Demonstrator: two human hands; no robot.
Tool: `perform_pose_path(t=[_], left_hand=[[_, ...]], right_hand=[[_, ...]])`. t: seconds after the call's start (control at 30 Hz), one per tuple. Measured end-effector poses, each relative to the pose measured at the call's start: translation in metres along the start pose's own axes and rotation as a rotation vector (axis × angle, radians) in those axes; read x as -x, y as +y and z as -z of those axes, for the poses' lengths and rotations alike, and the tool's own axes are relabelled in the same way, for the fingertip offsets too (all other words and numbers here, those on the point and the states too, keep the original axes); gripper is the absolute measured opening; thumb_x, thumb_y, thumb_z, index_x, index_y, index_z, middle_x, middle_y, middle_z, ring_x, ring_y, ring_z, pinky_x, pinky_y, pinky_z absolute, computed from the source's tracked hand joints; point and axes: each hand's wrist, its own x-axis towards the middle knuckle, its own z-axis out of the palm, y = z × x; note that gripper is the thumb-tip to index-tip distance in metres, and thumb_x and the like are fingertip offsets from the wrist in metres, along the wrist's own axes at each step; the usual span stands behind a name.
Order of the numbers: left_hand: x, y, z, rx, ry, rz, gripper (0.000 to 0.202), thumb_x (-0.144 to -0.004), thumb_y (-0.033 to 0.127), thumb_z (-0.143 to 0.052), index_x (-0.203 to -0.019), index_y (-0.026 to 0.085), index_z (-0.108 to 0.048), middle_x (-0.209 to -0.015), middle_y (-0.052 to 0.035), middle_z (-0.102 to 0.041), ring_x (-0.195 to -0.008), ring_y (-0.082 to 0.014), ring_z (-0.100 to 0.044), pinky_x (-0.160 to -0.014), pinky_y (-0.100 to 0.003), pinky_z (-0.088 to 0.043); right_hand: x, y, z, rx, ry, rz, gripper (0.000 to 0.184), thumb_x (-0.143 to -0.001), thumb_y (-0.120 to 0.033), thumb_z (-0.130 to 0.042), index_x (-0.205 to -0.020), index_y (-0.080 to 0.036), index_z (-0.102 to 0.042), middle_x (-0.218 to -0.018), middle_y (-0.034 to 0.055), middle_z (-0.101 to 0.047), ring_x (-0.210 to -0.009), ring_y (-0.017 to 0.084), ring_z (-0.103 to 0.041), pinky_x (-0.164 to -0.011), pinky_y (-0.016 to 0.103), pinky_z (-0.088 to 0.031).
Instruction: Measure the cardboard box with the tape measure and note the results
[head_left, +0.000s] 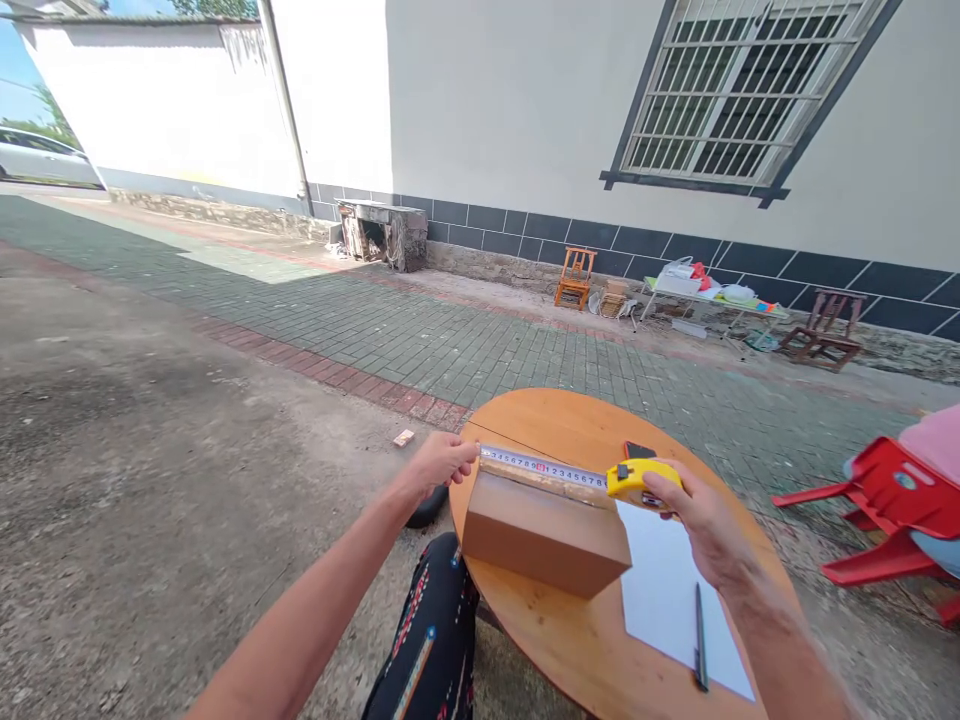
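A cardboard box (pixel 547 535) sits on a round wooden table (pixel 540 630). Along its far top edge stretches the numbered blade of a tape measure (pixel 641 478) with a yellow case. My left hand (pixel 444 460) pinches the blade's free end at the box's left corner. Wrapped round the yellow case at the other end is my right hand (pixel 686 505). White paper (pixel 660 580) lies to the right of the box, partly under my right forearm, with a dark pen (pixel 700 640) on it. Behind the case a dark, red-edged object (pixel 639 450) is partly hidden.
A red plastic chair (pixel 907 490) stands at the right. Along the wall are a small wooden chair (pixel 575 277), a folding table (pixel 720 297) with bags, and a dark wooden chair (pixel 825 325). A small packet (pixel 403 438) lies on the ground left of the table.
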Motion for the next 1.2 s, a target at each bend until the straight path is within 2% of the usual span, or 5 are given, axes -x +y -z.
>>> perform_pose_path(t=[0.23,0.63,0.93,1.03,1.2], left_hand=[[-0.005,-0.004,-0.007,-0.137,-0.018,-0.002,0.029,-0.065,0.042,-0.061,-0.053,0.019,-0.049,-0.052,0.0011,-0.056,-0.047,-0.0098,-0.048,-0.045,-0.021,-0.033],[-0.003,0.002,-0.010,-0.206,-0.057,-0.002,0.034,-0.063,0.053,-0.056,-0.059,0.020,-0.047,-0.057,0.0026,-0.052,-0.049,-0.0105,-0.046,-0.042,-0.020,-0.029],[-0.001,0.004,-0.012,-0.206,-0.064,0.000,0.032,-0.061,0.052,-0.055,-0.059,0.021,-0.047,-0.055,0.0028,-0.052,-0.050,-0.0117,-0.048,-0.042,-0.021,-0.031],[0.000,0.006,-0.010,-0.215,-0.036,-0.021,0.032,-0.061,0.051,-0.056,-0.057,0.020,-0.047,-0.056,0.0018,-0.053,-0.050,-0.0118,-0.048,-0.043,-0.022,-0.032],[0.000,0.027,0.002,-0.231,0.059,-0.100,0.030,-0.065,0.049,-0.055,-0.057,0.020,-0.051,-0.059,-0.0008,-0.058,-0.055,-0.0129,-0.051,-0.048,-0.022,-0.033]], right_hand=[[-0.003,0.024,0.008,-0.013,0.010,-0.010,0.053,-0.073,-0.063,-0.065,-0.102,-0.019,-0.069,-0.092,0.0071,-0.073,-0.077,0.022,-0.059,-0.062,0.030,-0.039],[-0.004,0.051,0.020,-0.129,-0.033,-0.027,0.050,-0.078,-0.060,-0.063,-0.103,-0.018,-0.069,-0.093,0.0062,-0.074,-0.079,0.020,-0.061,-0.065,0.029,-0.039],[-0.003,0.051,0.021,-0.132,-0.077,-0.042,0.049,-0.079,-0.060,-0.063,-0.104,-0.017,-0.069,-0.097,0.0072,-0.073,-0.082,0.020,-0.060,-0.067,0.030,-0.040],[0.002,0.046,0.018,-0.153,-0.032,-0.015,0.048,-0.079,-0.060,-0.065,-0.098,-0.017,-0.069,-0.093,0.0067,-0.072,-0.080,0.019,-0.060,-0.066,0.029,-0.042],[0.044,0.023,0.012,-0.101,0.044,0.086,0.052,-0.077,-0.066,-0.065,-0.093,-0.017,-0.069,-0.076,0.0036,-0.068,-0.063,0.016,-0.056,-0.053,0.026,-0.041]])
